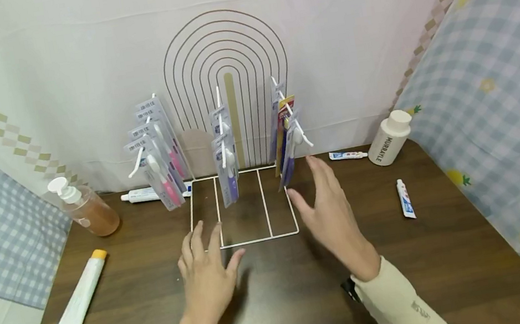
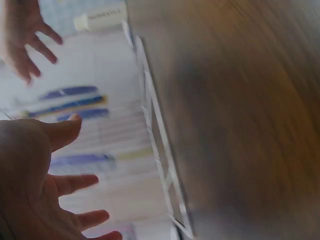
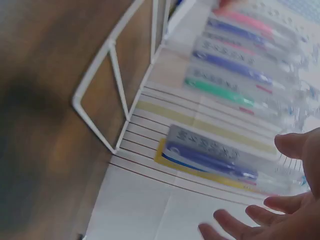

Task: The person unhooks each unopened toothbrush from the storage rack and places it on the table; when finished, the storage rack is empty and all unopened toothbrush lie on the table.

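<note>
Coloured, clear-packed plastic toothbrushes (image 1: pixel 232 182) are hung in 3 rows on a white wire rack (image 1: pixel 247 242). At 7 o'clock from it, the left hand (image 1: pixel 206 282) is held spread; at 4 o'clock, the right hand (image 1: pixel 333 217) likewise.

Left wrist view: left hand (image 2: pixel 30 180) cropped (toothbrushes (image 2: pixel 75 106) blurred).

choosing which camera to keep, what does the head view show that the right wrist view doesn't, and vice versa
Only the head view shows the pump bottle, the orange-capped tube and the white bottle lettered MURRAYLE.

Only the right wrist view shows a green-handled toothbrush in its pack.

Both show the right hand, the white wire rack, packaged purple-handled toothbrushes and the brown tabletop.
</note>
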